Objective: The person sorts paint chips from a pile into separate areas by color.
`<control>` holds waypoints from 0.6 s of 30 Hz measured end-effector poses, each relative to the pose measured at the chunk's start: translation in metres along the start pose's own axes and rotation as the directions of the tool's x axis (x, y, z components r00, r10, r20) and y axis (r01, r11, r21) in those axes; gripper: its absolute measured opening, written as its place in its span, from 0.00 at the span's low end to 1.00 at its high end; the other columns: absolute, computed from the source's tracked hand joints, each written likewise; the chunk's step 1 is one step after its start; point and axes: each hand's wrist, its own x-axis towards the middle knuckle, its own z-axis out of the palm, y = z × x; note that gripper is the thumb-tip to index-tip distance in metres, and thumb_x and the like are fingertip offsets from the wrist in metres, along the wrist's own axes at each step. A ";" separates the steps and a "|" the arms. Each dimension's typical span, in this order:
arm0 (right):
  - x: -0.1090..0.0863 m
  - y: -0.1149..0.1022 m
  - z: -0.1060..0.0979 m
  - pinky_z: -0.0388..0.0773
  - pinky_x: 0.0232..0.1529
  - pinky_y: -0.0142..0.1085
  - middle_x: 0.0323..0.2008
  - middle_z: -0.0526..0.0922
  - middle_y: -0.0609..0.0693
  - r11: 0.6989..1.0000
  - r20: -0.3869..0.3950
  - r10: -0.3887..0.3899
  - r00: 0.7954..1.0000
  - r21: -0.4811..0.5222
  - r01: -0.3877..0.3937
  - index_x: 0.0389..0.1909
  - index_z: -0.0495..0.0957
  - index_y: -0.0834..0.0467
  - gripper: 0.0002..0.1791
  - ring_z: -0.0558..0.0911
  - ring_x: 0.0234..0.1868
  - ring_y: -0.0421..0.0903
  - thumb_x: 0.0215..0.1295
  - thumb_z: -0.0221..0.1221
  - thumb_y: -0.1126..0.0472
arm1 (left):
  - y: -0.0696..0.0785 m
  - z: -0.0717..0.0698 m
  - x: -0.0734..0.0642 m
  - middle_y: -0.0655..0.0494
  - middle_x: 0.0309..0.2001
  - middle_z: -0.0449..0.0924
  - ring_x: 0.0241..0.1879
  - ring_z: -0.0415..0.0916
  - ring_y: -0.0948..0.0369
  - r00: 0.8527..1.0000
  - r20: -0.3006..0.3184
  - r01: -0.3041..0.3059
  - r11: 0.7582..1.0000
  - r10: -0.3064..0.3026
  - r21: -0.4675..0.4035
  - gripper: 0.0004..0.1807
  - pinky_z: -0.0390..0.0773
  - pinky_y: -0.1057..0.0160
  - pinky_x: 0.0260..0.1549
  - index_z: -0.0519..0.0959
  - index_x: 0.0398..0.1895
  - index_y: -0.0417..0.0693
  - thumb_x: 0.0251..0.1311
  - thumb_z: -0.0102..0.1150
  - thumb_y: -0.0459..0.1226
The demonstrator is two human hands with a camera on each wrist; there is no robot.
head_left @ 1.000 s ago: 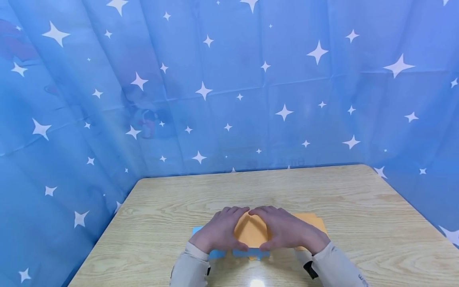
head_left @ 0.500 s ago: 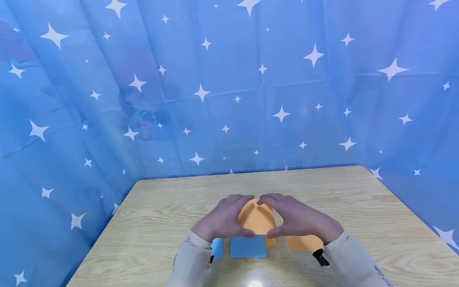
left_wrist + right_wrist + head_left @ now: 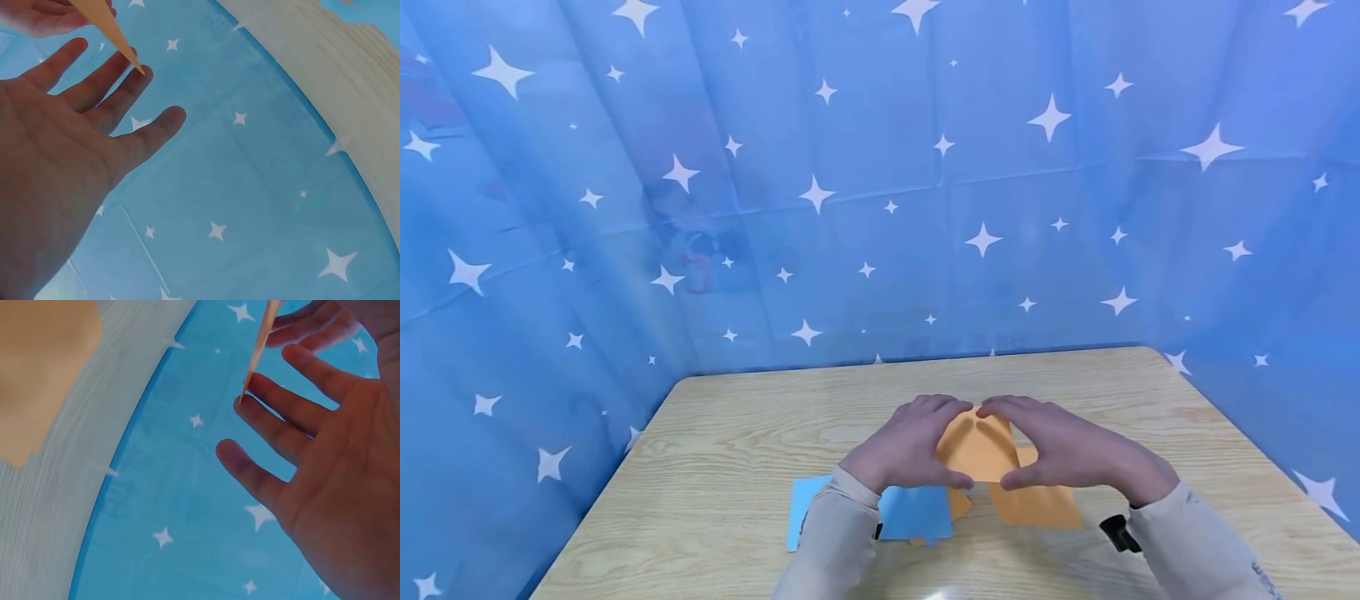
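An orange paper sheet (image 3: 977, 450) is held up above the table between both hands. My left hand (image 3: 913, 446) holds its left side, thumb at the lower edge and fingers at the top. On the other side my right hand (image 3: 1078, 442) grips it the same way. Both wrist views catch the sheet nearly edge-on, as a thin orange strip (image 3: 106, 28) at the left fingertips and a narrow sliver (image 3: 257, 353) at the right fingertips. Beneath the right hand lies another orange sheet (image 3: 1037, 506). Blue sheets (image 3: 917, 512) lie below the left hand, partly hidden by that arm.
The wood-grain table (image 3: 730, 442) has rounded far corners. A blue curtain (image 3: 880, 183) with white stars hangs behind it and along both sides. Small orange pieces (image 3: 959, 503) stick out from under the blue sheets.
Both hands have moved up and to the right with the orange sheet, from over the blue sheets to over the other orange sheet. More of the blue sheets shows now.
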 end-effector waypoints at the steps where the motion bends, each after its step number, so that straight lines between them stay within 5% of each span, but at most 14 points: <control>1: -0.004 0.002 -0.002 0.73 0.60 0.61 0.69 0.71 0.53 1.000 -0.003 0.002 1.000 -0.002 -0.002 0.72 0.67 0.55 0.45 0.73 0.67 0.60 0.57 0.74 0.43 | 0.002 0.001 0.002 0.58 0.74 0.67 0.74 0.62 0.55 1.000 0.006 -0.005 1.000 0.005 0.001 0.49 0.64 0.46 0.71 0.64 0.77 0.56 0.54 0.74 0.57; 9: -0.026 0.015 -0.010 0.76 0.57 0.58 0.68 0.73 0.52 1.000 -0.007 0.014 1.000 -0.018 -0.014 0.70 0.68 0.54 0.44 0.74 0.65 0.58 0.56 0.74 0.43 | 0.015 0.012 0.018 0.61 0.74 0.66 0.74 0.62 0.57 0.998 0.059 -0.026 1.000 0.026 0.002 0.49 0.66 0.49 0.71 0.63 0.78 0.57 0.55 0.73 0.57; 18: -0.043 0.040 -0.004 0.77 0.55 0.60 0.67 0.72 0.56 0.999 0.023 0.049 0.999 0.022 -0.049 0.70 0.68 0.56 0.46 0.73 0.65 0.62 0.52 0.76 0.45 | 0.035 0.036 0.040 0.63 0.73 0.67 0.72 0.64 0.61 0.994 0.106 -0.031 0.994 0.021 0.100 0.48 0.69 0.53 0.68 0.63 0.78 0.60 0.56 0.70 0.61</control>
